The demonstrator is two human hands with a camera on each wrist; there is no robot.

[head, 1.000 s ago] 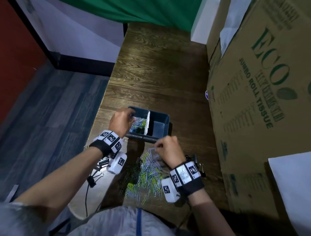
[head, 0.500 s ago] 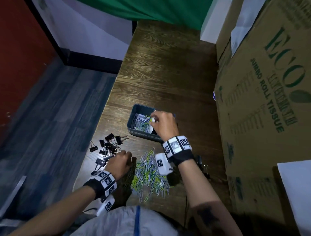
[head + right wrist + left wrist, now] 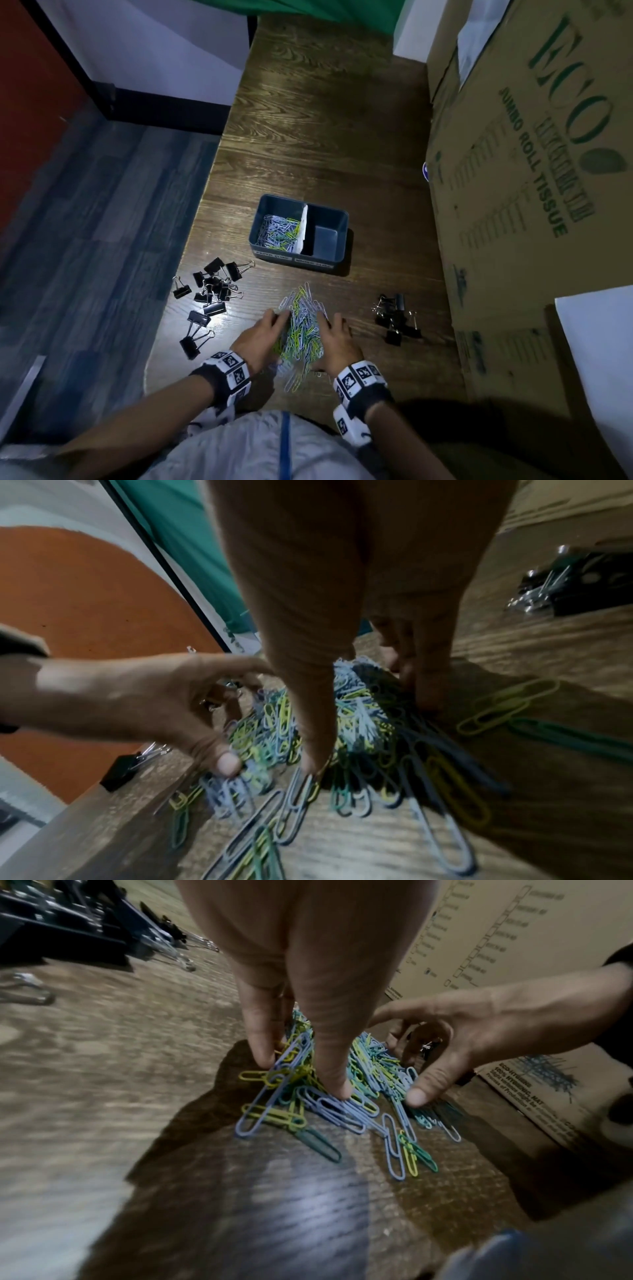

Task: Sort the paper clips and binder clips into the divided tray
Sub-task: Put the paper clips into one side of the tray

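Observation:
A dark blue divided tray point(image 3: 337, 263) stands mid-table. Its left compartment holds coloured paper clips point(image 3: 277, 231); the right compartment point(image 3: 325, 236) holds nothing. A pile of paper clips point(image 3: 305, 322) point(image 3: 329, 1104) point(image 3: 359, 723) lies near the front edge. My left hand point(image 3: 263, 334) point(image 3: 301, 1077) presses straight fingers and thumb onto the pile's left side. My right hand point(image 3: 337, 337) point(image 3: 369, 729) stands on its right side, fingers and thumb down on the clips. Black binder clips lie in a left group point(image 3: 212, 294) and a right group point(image 3: 394, 318).
A large cardboard box point(image 3: 531, 171) runs along the table's right side, close to the right binder clips. The table's left edge point(image 3: 191, 246) drops to the floor beside the left binder clips. Bare wood lies beyond the tray.
My right hand has come back from the tray to the right side of the pile. My left hand has shifted onto the pile's left side. Both now flank the clips.

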